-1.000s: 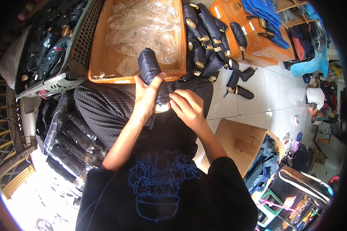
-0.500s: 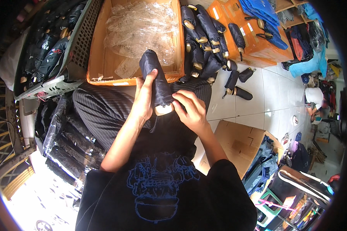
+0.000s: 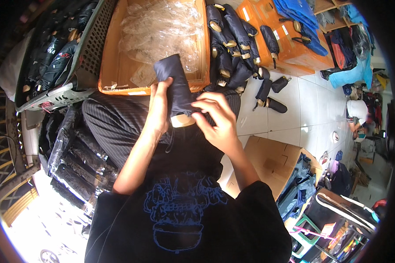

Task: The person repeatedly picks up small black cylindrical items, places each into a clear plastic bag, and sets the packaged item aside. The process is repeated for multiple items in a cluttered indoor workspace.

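Observation:
Above my lap is a folded umbrella [image 3: 178, 87] in a dark navy sleeve, its pale handle end toward me and its far end pointing at the open box. My left hand [image 3: 159, 105] is closed round its left side, the thumb lying across the fabric. At the handle end, my right hand [image 3: 215, 116] pinches the sleeve's edge between thumb and fingertips. A dark wrist strap dangles below the handle. Just beyond the umbrella stands a shallow orange-edged cardboard box [image 3: 112, 65] with clear plastic wrappers [image 3: 162, 33] inside.
Several dark sleeved umbrellas [image 3: 232, 41] are heaped right of the box, and a few lie on the tiled floor [image 3: 289, 127]. A dark crate [image 3: 85, 52] of umbrellas stands at left, above plastic-wrapped bundles [image 3: 81, 162]. An open carton [image 3: 267, 166] holds blue-grey fabric pieces at right.
The umbrella has turned about its length, so a flatter, wider side and more of the handle face up. Both hands have come slightly nearer to me and still hold it.

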The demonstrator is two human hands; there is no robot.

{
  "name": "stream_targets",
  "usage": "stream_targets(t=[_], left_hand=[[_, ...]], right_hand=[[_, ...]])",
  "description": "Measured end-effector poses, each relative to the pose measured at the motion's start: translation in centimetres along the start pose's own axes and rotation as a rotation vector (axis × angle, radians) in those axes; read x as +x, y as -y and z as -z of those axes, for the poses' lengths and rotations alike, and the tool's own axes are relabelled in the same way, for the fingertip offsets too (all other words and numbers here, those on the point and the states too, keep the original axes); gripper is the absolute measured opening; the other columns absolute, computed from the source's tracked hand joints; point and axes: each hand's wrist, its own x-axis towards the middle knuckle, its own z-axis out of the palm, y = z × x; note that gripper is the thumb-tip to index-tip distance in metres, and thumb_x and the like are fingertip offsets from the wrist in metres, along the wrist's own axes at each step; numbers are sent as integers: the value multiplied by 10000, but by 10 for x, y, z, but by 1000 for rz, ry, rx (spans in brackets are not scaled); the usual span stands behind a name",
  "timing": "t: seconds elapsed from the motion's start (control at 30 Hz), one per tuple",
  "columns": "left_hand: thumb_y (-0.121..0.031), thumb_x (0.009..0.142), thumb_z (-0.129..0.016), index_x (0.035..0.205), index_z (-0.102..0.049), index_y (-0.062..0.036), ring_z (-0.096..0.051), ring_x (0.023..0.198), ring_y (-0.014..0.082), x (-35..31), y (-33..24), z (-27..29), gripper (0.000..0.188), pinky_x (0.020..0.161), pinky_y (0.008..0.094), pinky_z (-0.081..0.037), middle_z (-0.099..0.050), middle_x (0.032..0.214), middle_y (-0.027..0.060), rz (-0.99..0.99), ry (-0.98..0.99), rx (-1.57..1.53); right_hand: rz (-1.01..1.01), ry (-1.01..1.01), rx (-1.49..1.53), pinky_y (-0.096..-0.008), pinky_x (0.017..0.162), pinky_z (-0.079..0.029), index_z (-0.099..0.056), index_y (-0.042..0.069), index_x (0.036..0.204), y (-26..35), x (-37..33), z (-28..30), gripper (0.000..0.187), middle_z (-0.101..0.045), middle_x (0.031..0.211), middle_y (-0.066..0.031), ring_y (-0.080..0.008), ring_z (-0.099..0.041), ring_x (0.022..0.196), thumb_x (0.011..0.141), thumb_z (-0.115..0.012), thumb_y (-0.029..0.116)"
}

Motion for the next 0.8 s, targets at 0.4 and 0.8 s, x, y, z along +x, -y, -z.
stream_targets(t=[0.4,0.8], left_hand=[[-223,894,-651,1147,-298,-24,-486,974,177,-21,5,-28,477,895,311,-403,-494,1080,141,-423,-104,339],[-234,888,-667,1151,-301,-45,-441,1031,183,-11,3,-29,489,921,334,-381,-459,1130,145,-352,-165,188]], right_hand=[[3,127,-316,-377,746,-554,-613,-24,1022,-4,-2,-8,271,-597,1000,-149,-292,-646,896,759,-680,-25],[202,151,-269,-365,761,-536,-644,-6,1010,-18,6,1,309,-594,984,-126,-270,-632,874,706,-696,-26]])
